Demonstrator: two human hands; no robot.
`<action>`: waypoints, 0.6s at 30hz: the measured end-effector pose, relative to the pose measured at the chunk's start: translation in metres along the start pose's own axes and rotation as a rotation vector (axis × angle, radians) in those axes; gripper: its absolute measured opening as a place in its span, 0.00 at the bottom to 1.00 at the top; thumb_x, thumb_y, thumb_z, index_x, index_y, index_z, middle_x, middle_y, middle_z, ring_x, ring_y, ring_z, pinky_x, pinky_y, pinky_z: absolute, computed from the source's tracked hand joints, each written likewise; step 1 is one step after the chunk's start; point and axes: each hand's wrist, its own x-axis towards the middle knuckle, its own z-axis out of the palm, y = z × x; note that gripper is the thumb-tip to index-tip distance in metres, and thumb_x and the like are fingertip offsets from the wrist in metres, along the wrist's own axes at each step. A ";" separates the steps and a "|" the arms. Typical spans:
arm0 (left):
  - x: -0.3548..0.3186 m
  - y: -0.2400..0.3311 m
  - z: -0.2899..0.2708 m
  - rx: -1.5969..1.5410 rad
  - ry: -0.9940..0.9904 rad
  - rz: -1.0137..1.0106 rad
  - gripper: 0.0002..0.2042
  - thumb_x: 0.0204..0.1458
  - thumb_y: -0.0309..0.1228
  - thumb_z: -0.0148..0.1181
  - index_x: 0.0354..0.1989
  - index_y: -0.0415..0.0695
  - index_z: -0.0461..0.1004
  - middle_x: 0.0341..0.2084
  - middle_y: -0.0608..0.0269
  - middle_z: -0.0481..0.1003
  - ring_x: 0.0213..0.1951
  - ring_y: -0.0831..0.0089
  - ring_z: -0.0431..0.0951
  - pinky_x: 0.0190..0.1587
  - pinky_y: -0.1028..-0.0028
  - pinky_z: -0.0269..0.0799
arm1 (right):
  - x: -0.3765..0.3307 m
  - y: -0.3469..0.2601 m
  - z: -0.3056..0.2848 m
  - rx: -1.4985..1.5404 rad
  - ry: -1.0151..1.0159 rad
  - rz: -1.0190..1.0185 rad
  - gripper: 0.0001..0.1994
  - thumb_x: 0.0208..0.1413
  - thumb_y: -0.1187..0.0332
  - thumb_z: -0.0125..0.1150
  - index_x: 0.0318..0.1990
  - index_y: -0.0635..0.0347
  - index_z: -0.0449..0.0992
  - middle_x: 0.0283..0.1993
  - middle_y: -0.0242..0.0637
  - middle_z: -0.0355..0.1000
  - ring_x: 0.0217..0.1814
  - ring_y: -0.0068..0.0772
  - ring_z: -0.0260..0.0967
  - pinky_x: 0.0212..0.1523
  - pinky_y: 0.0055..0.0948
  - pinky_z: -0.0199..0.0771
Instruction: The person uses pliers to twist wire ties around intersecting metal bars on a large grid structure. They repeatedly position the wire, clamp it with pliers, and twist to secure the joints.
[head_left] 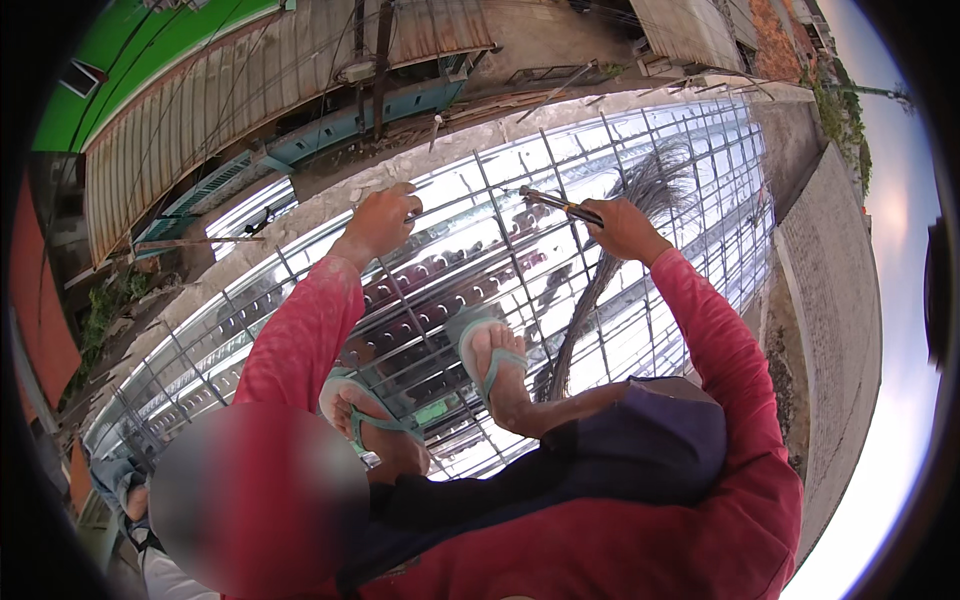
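Note:
My right hand (622,230) is closed around the handles of a pair of pincers (560,204). The pincers point left, their jaws close to a crossing of the steel rebar mesh (512,245). To the left, my left hand (382,222) has its fingers curled in at a bar of the mesh near the far edge; what lies inside them is hidden. A long bundle of thin tie wire (592,300) rests on the mesh below my right hand, its loose ends fanned out beyond it.
My feet in green flip-flops (489,355) stand on the mesh, over shiny metal decking (680,290). A rough concrete edge (330,205) runs along the far side, with a drop to street level and a rusty corrugated roof (200,140). Another person (125,490) is at lower left.

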 end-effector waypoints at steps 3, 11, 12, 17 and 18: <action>0.002 -0.009 -0.004 -0.017 -0.009 -0.015 0.10 0.48 0.32 0.65 0.38 0.44 0.80 0.52 0.56 0.76 0.49 0.51 0.78 0.53 0.57 0.73 | 0.034 0.007 -0.013 -0.069 -0.034 0.088 0.15 0.58 0.66 0.56 0.52 0.53 0.77 0.38 0.49 0.79 0.43 0.55 0.77 0.46 0.50 0.76; 0.001 0.004 -0.010 -0.056 0.016 -0.058 0.11 0.46 0.23 0.64 0.39 0.45 0.82 0.52 0.58 0.76 0.48 0.52 0.80 0.53 0.58 0.75 | 0.043 -0.008 -0.017 -0.173 -0.066 0.116 0.17 0.61 0.66 0.55 0.58 0.44 0.76 0.41 0.46 0.80 0.46 0.51 0.78 0.48 0.49 0.77; 0.000 0.003 -0.010 -0.070 0.015 -0.074 0.10 0.46 0.23 0.65 0.39 0.45 0.82 0.52 0.59 0.76 0.49 0.53 0.79 0.54 0.58 0.74 | 0.047 -0.014 -0.019 -0.191 -0.036 0.140 0.17 0.61 0.66 0.55 0.57 0.44 0.76 0.41 0.46 0.80 0.46 0.51 0.78 0.48 0.48 0.77; 0.000 0.007 -0.006 -0.075 0.012 -0.106 0.10 0.49 0.24 0.64 0.40 0.46 0.82 0.52 0.62 0.74 0.55 0.55 0.74 0.58 0.59 0.72 | 0.034 -0.009 0.004 -0.127 0.006 0.089 0.16 0.60 0.64 0.56 0.56 0.46 0.77 0.39 0.46 0.80 0.44 0.52 0.78 0.46 0.50 0.78; 0.000 0.009 -0.007 -0.075 0.010 -0.111 0.10 0.49 0.24 0.64 0.40 0.46 0.82 0.52 0.62 0.73 0.56 0.56 0.73 0.59 0.60 0.72 | 0.041 -0.008 -0.002 -0.126 0.063 0.099 0.16 0.60 0.63 0.57 0.56 0.45 0.77 0.38 0.47 0.79 0.44 0.52 0.78 0.46 0.51 0.78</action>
